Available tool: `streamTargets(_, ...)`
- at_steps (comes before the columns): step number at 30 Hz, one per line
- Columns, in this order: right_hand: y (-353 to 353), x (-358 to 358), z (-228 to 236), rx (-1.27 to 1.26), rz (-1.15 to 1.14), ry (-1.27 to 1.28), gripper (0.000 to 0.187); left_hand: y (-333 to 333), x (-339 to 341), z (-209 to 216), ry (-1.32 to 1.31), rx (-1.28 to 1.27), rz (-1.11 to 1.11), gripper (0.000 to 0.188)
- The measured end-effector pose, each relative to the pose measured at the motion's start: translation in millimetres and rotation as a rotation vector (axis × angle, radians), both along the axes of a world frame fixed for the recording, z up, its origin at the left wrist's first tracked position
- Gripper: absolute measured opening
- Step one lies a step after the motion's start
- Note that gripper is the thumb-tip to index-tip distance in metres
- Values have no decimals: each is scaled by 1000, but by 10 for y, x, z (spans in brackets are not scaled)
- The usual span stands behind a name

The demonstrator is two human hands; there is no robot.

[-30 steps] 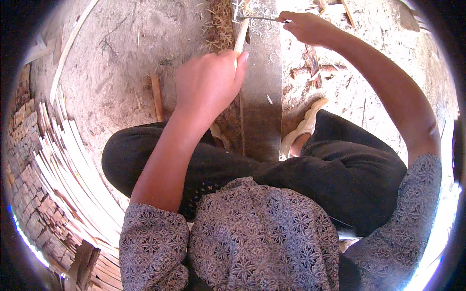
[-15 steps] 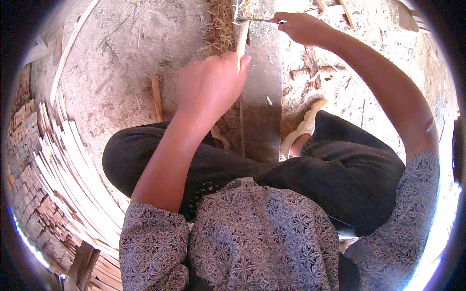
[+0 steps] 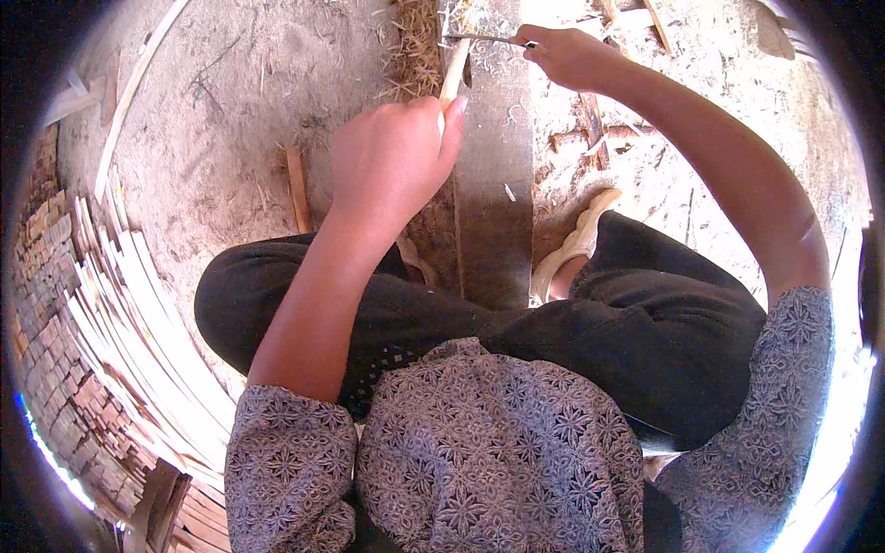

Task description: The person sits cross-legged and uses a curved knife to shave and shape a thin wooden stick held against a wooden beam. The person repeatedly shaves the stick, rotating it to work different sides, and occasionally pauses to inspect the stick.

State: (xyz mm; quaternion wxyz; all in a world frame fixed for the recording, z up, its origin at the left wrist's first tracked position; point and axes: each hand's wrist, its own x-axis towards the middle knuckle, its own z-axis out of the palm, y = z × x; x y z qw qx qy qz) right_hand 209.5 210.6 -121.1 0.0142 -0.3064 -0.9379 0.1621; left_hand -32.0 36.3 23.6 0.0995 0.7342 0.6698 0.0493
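Observation:
My left hand (image 3: 392,157) is closed around the near end of a pale wooden stick (image 3: 453,76), which points away from me over a grey plank (image 3: 496,212). In my right hand (image 3: 572,57), at the far right of the plank, is the handle of a knife. Its thin dark blade (image 3: 479,38) lies across the stick near the far end, pointing left. Bright light washes out the stick's far tip, so its shape there is hard to make out. My fingers cover most of the knife's handle.
Curled wood shavings (image 3: 415,55) are heaped left of the plank's far part. Long pale strips (image 3: 138,313) lie at the left beside stacked wood pieces (image 3: 55,369). My shod foot (image 3: 579,241) rests right of the plank. A short wooden piece (image 3: 297,189) stands out of the ground on the left.
My left hand has shifted slightly left and toward me, and the stick's near end has swung left with it. The knife has tilted a little, its handle end lower in view.

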Motion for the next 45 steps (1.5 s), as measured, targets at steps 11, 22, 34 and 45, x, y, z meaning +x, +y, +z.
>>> streamTargets(11,-633,-230,1001,-304,-192,-74,31,-72,-44,-35,29,-6,2,44)
streamTargets(22,-831,-235,1373,-492,-186,16,27,-76,-58,-25,43,-35,48,43)
streamTargets(34,-542,-305,863,-241,-192,-35,28,-29,-44,-35,58,-3,21,43)
streamTargets(45,0,-53,252,24,-35,-213,31,13,-18,-2,47,13,-19,41)
